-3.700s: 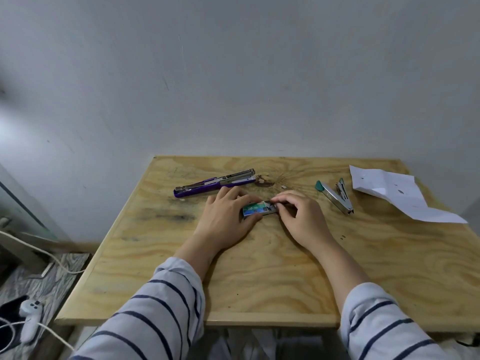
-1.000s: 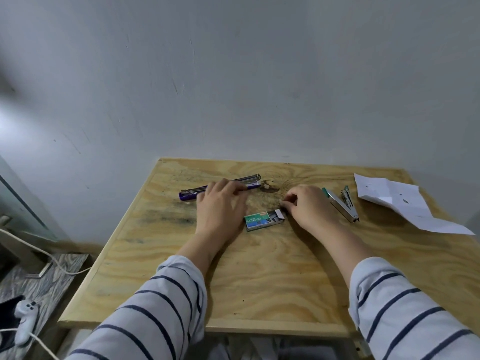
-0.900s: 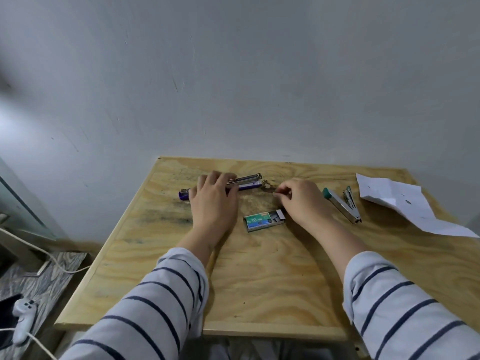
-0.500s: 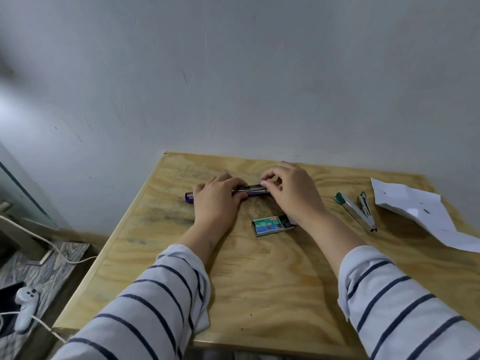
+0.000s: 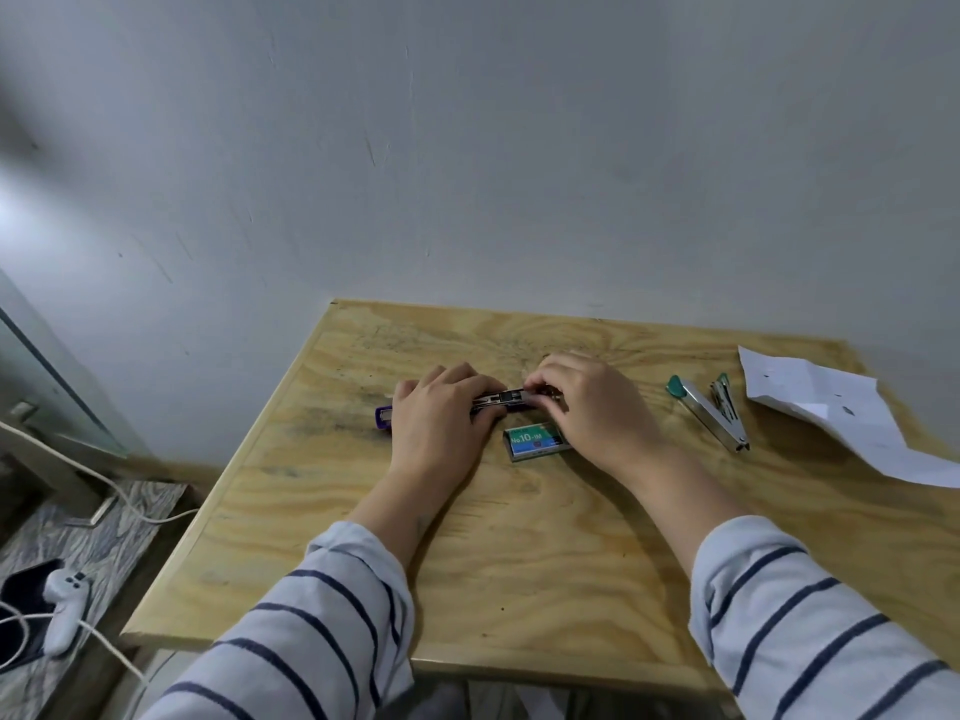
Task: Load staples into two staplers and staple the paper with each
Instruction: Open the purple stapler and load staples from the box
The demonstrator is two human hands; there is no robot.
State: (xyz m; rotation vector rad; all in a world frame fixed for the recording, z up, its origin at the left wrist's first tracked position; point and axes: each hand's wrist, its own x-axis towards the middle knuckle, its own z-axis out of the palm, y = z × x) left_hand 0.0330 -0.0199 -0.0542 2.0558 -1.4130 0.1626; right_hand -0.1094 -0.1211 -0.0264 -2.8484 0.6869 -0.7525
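A long purple stapler (image 5: pixel 504 399) lies opened flat across the middle of the wooden table (image 5: pixel 545 553). My left hand (image 5: pixel 439 423) presses down on its left half, fingers curled over it. My right hand (image 5: pixel 587 407) pinches at the stapler's right end; what the fingertips hold is too small to tell. A small green and blue staple box (image 5: pixel 535 442) lies just in front of the stapler, partly under my right hand. Further right rests a green-tipped metal stapler (image 5: pixel 709 419), opened, and a creased white sheet of paper (image 5: pixel 831 413) near the right edge.
A grey wall rises behind the table. On the floor at the left lie a white game controller (image 5: pixel 65 610), white cables and a patterned mat. The table's near edge runs under my striped sleeves.
Both hands left the staple box and moved back onto the purple stapler. My left hand settled over its left half; my right hand came to its right end.
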